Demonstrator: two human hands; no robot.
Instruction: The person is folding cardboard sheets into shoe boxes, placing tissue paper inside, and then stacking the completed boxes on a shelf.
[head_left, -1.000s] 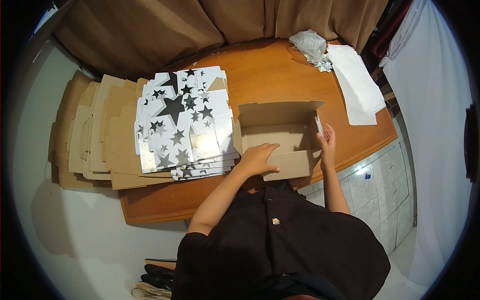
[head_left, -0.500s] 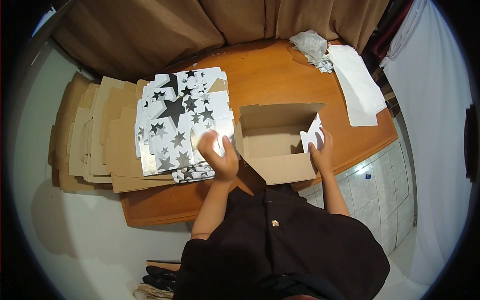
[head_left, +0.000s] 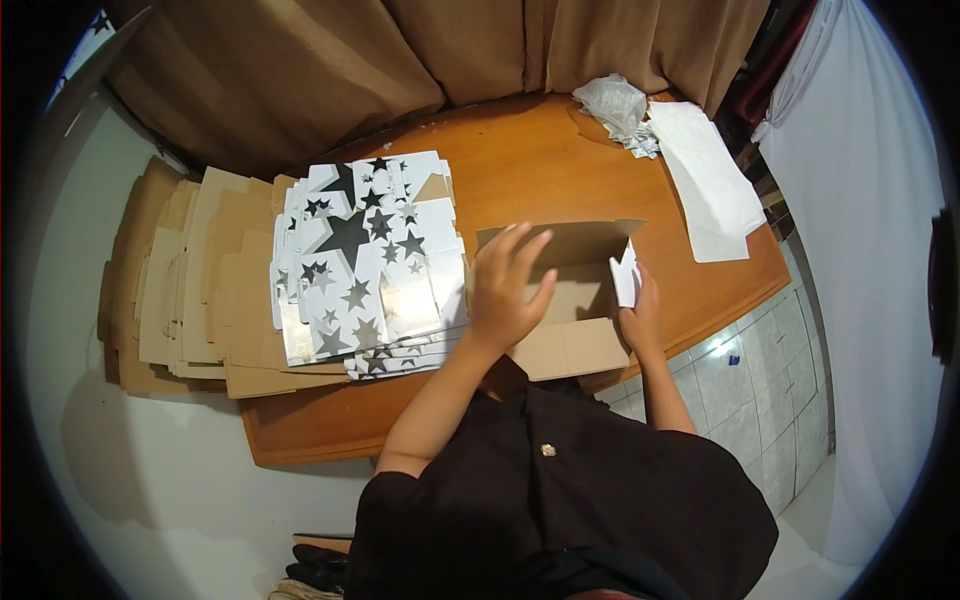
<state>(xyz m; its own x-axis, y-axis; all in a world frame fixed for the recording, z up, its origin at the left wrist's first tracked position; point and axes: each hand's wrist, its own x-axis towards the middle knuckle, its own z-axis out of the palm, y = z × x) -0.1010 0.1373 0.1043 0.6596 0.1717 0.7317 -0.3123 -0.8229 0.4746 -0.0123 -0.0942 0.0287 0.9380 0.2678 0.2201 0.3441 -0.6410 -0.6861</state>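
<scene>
A cardboard box (head_left: 570,350) stands with its top open on the table, brown inside, its near flap folded out toward me. My left hand (head_left: 508,290) is over the box's left side with fingers spread, holding nothing; it hides that edge, and I cannot tell whether it touches. At the right end my right hand (head_left: 643,312) grips the box wall by a small white flap (head_left: 625,278). Left of the box lies a pile of flat white box blanks (head_left: 405,270) printed with black and silver stars.
Stacks of flat brown cardboard (head_left: 235,280) lie at the left end of the brown wooden table (head_left: 520,150). A crumpled clear plastic bag (head_left: 612,103) and a white sheet (head_left: 705,185) lie at the far right. Brown curtains (head_left: 480,50) hang behind.
My left hand has moved right, from above the star-printed blanks to the box's left side, and its fingers have spread. My right hand keeps its grip; the white flap there now leans more upright.
</scene>
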